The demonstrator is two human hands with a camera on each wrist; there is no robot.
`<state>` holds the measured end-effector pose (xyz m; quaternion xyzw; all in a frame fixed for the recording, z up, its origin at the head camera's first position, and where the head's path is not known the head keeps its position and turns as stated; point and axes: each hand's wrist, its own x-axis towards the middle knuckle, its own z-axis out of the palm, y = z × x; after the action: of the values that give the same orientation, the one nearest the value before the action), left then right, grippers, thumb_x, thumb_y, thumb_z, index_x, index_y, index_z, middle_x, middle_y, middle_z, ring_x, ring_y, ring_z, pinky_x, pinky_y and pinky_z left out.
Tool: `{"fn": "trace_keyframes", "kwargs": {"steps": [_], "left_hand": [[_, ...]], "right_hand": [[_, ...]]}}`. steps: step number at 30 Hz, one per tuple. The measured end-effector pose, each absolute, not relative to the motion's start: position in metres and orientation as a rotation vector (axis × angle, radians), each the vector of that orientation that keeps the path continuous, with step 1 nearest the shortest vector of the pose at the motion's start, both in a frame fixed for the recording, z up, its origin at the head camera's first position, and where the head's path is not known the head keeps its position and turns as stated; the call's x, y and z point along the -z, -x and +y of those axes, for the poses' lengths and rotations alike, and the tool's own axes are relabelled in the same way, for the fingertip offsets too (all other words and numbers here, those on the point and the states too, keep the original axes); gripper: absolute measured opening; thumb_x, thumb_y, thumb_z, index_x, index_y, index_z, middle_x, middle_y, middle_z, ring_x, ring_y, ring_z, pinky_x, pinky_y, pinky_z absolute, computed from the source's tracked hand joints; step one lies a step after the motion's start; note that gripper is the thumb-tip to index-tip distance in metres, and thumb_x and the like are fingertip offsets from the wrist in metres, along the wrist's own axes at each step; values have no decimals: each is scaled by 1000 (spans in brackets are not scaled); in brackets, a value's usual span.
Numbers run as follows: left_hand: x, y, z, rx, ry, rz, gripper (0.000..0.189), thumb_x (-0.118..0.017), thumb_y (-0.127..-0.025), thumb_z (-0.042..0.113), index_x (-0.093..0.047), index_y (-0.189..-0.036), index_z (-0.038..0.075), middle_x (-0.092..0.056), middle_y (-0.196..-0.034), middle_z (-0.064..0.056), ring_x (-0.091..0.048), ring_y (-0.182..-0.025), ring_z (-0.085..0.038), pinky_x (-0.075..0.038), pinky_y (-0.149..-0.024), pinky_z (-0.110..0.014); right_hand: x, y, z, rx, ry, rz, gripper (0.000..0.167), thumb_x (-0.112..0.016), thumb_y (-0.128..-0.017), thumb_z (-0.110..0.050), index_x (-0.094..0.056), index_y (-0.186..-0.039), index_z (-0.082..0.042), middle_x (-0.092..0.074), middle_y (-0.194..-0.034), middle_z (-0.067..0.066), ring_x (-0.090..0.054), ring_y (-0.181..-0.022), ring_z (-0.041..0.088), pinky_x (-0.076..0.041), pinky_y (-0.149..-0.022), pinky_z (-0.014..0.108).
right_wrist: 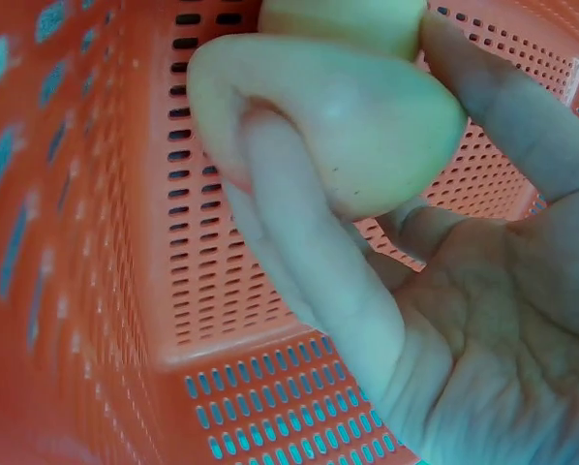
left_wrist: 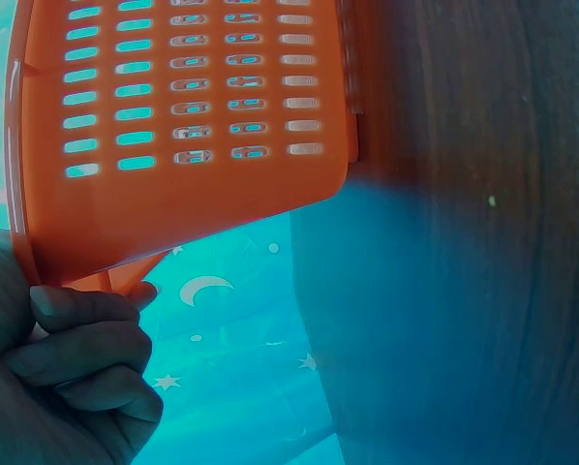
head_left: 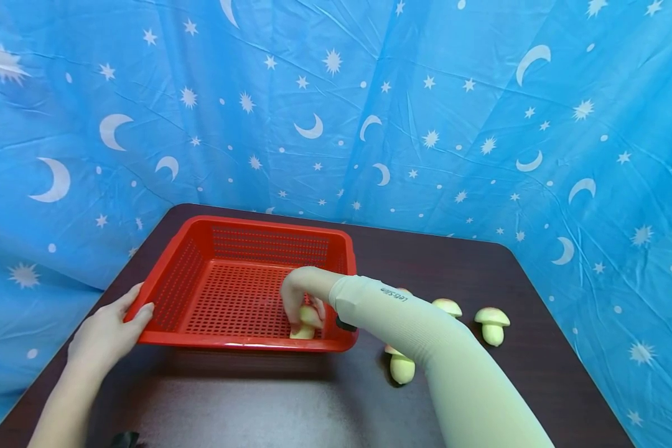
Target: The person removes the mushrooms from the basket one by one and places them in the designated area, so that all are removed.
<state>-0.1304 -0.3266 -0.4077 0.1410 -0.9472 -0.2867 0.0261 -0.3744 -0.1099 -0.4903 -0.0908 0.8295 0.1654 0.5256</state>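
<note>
A red plastic basket [head_left: 241, 341] with slotted walls stands on the dark table. My left hand [head_left: 105, 336] grips its front left corner, fingers curled round the rim; the left wrist view shows the basket wall [left_wrist: 183, 208] above that hand [left_wrist: 67, 358]. Inside the basket, near its front right corner, my right hand [head_left: 301, 291] holds a pale mushroom [head_left: 310, 316] with a rounded cap. From the right wrist view, the fingers [right_wrist: 309, 223] wrap the mushroom cap [right_wrist: 377, 126] just over the slotted floor. Its stem [right_wrist: 343, 21] points away from the palm.
Right of the basket lie several similar mushrooms, among them one at the far right [head_left: 492, 325], one behind the forearm [head_left: 447, 306] and one in front of it [head_left: 402, 368]. A blue curtain [head_left: 336, 124] with moons and stars hangs around the table [head_left: 246, 404].
</note>
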Motion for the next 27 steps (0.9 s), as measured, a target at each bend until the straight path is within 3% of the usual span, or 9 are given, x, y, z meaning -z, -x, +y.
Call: {"fn": "trace_keyframes", "kwargs": {"steps": [11,20,24,27], "left_hand": [[407,131,-326,892,-417,-2937,73,-51,-98,30,-13,-147,-9,-47,-116,-42,-53,-76,-32,-54,-58,-42],[406,132,-327,877,-417,-2948,74,-52,-98,30,-12,-146,-10,-46,-116,-43,-54,-77,-33,-54,-59,-43],[406,132,-328,879,-412,-2957,74,-51,-98,30,-12,-146,-10,-46,-116,-42,-54,-77,-33,-54,-59,-44],[405,132,-328,881,-405,-2959,73,-51,-98,30,-12,-146,-11,-47,-116,-43,-54,-77,-32,-54,-59,-43]], "right_hand": [[498,377,-108,-480,279,1966,48,-93,-56,-28,-76,-96,-7,-69,-103,5,-70,-85,30,-55,-76,43],[488,403,-106,-251,375,2026,62,-97,-42,-28,-72,-97,-16,-64,-107,1,-70,-80,32,-57,-67,47],[447,386,-97,-210,458,2055,48,-92,-58,-31,-70,-97,-15,-66,-103,2,-70,-77,31,-57,-64,44],[389,351,-85,-208,523,2052,36,-82,-75,-28,-67,-104,-13,-66,-103,4,-69,-81,27,-58,-67,39]]}}
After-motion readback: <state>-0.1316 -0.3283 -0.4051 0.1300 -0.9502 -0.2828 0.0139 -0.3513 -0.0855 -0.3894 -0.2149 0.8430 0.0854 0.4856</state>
